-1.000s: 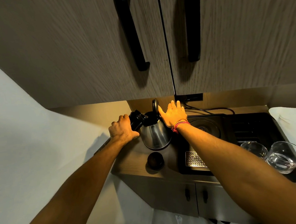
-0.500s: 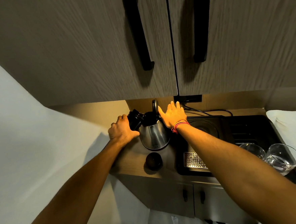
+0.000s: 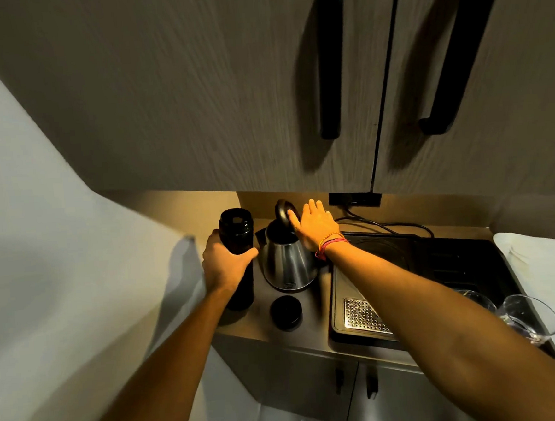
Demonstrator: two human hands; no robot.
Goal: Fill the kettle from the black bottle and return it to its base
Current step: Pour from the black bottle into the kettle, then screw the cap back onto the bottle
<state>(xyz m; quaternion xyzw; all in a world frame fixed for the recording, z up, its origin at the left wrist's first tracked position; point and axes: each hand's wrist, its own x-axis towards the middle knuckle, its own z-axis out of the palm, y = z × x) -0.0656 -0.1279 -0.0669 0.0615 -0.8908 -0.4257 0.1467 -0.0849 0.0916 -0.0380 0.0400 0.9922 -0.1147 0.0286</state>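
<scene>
The black bottle (image 3: 236,226) stands upright and uncapped on the counter, left of the kettle, with my left hand (image 3: 227,263) wrapped around its middle. The steel kettle (image 3: 288,265) sits on the counter beside it, its black lid (image 3: 283,211) tipped up. My right hand (image 3: 313,226) lies flat, fingers spread, against the raised lid. The bottle's round black cap (image 3: 286,311) lies on the counter in front of the kettle. The kettle's round base (image 3: 381,252) sits on the black tray (image 3: 338,304) to the right, partly behind my right forearm.
Two glasses (image 3: 528,317) stand at the tray's right end. A black cable (image 3: 385,225) runs from a wall socket to the base. Upper cabinet doors with long black handles (image 3: 330,75) hang low overhead. A white cloth (image 3: 542,257) lies at far right.
The bottle was tilted with its mouth at the kettle's opening; now my left hand has it upright on the counter, clear of the kettle. My right hand stays on the lid.
</scene>
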